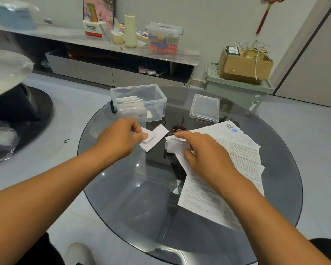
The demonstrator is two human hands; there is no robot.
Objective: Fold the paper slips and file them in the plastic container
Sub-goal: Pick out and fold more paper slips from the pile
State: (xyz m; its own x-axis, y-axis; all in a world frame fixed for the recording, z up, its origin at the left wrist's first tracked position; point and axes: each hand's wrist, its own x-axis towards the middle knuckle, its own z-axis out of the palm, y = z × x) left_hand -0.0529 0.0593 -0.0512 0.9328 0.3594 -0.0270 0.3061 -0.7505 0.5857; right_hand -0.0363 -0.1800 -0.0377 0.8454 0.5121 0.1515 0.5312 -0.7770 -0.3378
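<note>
My left hand [120, 139] pinches a folded slip [154, 137]; right hand [203, 150] fingers curl on the stack [237, 159]; crease flat, then file in the box [139, 102] at 12 o'clock.

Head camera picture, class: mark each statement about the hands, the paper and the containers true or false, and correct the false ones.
1. The left hand pinches a folded paper slip. True.
2. The clear plastic container is empty. False: folded slips stand inside it.
3. The container's lid lies on the glass table, to the right of the container. True.
4. The right hand rests on bare glass. False: it grips small paper pieces over the printed sheets.
5. The container's lid is on. False: it is open.
</note>
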